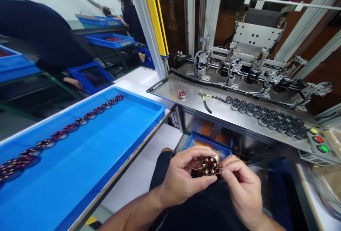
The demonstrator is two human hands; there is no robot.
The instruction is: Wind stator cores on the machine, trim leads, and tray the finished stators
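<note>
Above my lap, my left hand [183, 176] curls its thumb and fingers around a motor stator [209, 165], a round dark core with copper windings facing up. Thin copper wires stick out from its sides. At its right side my right hand [241, 184] is closed, thumb and forefinger pinching the thin wire ends. On the metal ledge ahead lies a single wound stator [182, 93] with a loose reddish wire. Beside it rests a pair of cutting pliers [205, 102] with dark and yellow-green handles, their jaws toward the left.
A blue tray [106, 152] at the left holds a row of wound stators [70, 128]. Several bare black cores [274, 117] crowd the ledge's right, near a button box [318, 139]. Winding-machine fixtures [253, 74] stand behind. Below is a blue bin [226, 150]. Two people [34, 28] work at far left.
</note>
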